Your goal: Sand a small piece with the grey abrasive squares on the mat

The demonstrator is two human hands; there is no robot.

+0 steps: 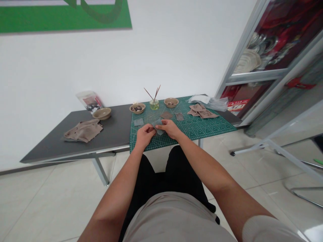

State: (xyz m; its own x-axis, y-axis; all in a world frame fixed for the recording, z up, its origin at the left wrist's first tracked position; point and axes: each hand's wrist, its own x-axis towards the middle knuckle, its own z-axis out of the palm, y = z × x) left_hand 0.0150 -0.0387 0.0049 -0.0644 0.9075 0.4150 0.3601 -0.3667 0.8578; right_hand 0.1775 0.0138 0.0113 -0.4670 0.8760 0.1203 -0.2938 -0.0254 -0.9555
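My left hand (145,134) and my right hand (168,128) meet over the near part of a green cutting mat (191,129). Between their fingers they pinch a small, flat grey piece (158,127), possibly fabric, with one corner hanging down. Just beyond my hands lie a grey square (138,122), a brown patch (166,115) and a grey strip (179,116). A crumpled beige cloth (200,111) lies on the mat to the right. Behind them are a bowl of small stones (137,108), a glass jar of green liquid with thin sticks (154,104) and another bowl (171,102).
The dark grey table (116,134) also bears a tan bowl (101,113), a beige cloth (83,131) and a clear bag of small pieces (89,102). Plastic wrap (209,102) lies at the back right. A glass-fronted cabinet (254,60) stands at the right, by the wall.
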